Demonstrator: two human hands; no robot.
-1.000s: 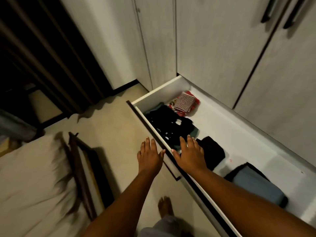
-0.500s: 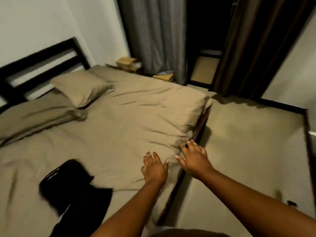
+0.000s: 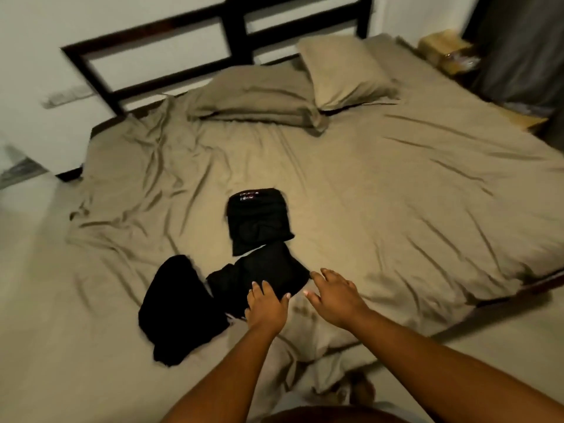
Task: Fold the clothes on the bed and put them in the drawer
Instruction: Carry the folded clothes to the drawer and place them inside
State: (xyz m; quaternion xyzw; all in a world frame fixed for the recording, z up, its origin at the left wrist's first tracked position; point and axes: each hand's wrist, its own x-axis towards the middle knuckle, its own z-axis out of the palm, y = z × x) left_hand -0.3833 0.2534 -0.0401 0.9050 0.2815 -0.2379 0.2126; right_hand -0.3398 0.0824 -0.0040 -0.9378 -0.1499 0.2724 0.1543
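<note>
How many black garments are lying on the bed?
3 on the bed: folded garment farthest, middle garment by the left hand, left garment beside it. Others may be hidden underneath.

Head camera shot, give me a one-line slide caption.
Open left hand and right hand reach toward the middle black garment of three on the tan bed.

The bed, under a rumpled tan sheet, carries three dark pieces. A black garment lies partly under the fingers of the left hand, its corner just beside the fingertips of the right hand. A folded black garment with a small label sits just beyond those fingers, touching the first. A black heap lies left of the left fingers. Two pillows rest far beyond, by the dark headboard.
</note>
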